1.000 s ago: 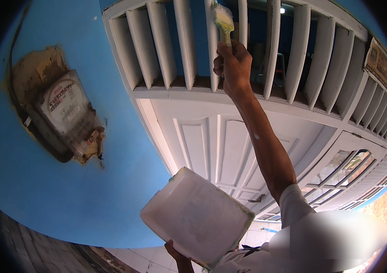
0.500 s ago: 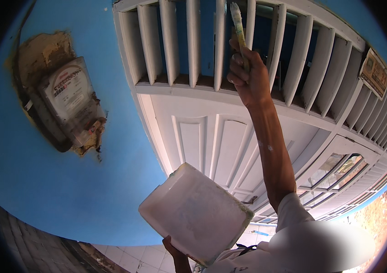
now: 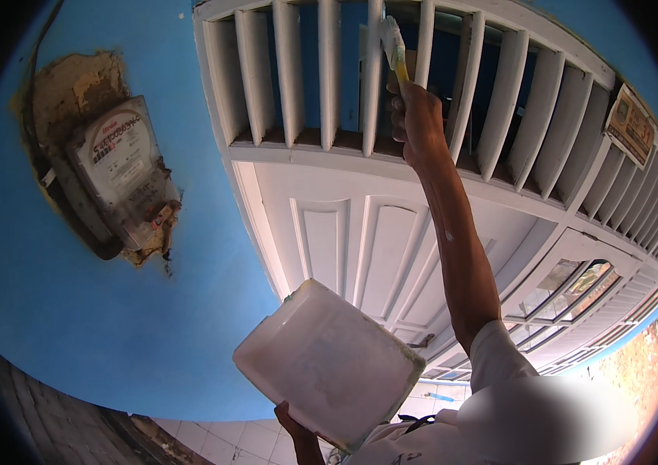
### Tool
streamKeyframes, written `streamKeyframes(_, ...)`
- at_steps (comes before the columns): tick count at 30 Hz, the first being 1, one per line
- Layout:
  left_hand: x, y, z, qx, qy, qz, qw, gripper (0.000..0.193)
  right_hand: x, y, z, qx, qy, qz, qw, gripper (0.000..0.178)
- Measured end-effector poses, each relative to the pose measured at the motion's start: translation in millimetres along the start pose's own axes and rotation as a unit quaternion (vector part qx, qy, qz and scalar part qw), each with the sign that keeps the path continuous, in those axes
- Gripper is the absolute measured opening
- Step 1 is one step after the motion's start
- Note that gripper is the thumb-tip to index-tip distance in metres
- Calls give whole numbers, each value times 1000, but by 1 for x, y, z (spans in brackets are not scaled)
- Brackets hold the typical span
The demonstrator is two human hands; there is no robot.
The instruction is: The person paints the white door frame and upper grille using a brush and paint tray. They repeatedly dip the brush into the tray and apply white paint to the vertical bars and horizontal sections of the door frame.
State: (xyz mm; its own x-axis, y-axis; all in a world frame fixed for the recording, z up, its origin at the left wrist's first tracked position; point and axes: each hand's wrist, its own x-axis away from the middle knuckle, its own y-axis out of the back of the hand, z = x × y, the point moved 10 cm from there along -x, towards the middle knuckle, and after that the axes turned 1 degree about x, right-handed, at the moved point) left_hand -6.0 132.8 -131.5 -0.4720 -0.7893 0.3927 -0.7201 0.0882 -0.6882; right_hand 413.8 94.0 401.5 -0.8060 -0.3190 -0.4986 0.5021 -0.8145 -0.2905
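Observation:
Raised high, my right hand (image 3: 422, 120) is closed around the handle of a paintbrush (image 3: 395, 53). The brush points upward, its white-smeared bristles against or very close to a white slat (image 3: 373, 85) of the vent above the door. Low in the view, my left hand (image 3: 295, 422) grips the lower left edge of a white rectangular plastic container (image 3: 329, 364). That container is tilted, with worn, yellowish paint-marked edges. Its contents cannot be made out.
A white panelled door (image 3: 325, 240) stands below the slats. On the blue wall (image 3: 189, 333) at left hangs an electric meter (image 3: 120, 155) over broken plaster, with a cable. A small sign (image 3: 629, 125) is fixed at upper right. White floor tiles (image 3: 228, 440) show below.
My right hand has turned at the wrist, and the brush has shifted slightly left and down toward the slat. The container in my left hand has moved slightly left.

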Motion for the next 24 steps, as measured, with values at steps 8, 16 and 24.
streamKeyframes(8,-5,9,7,12,20,-27,999,77,-70,-12,7,-118,-9,-46,992,19)
streamKeyframes(16,-3,8,2,-2,4,-9,1000,82,-36,-12,12,-108,153,-71,980,21)
streamKeyframes(24,-4,9,1,14,12,-21,1000,80,-83,-19,5,-171,24,-72,982,20)
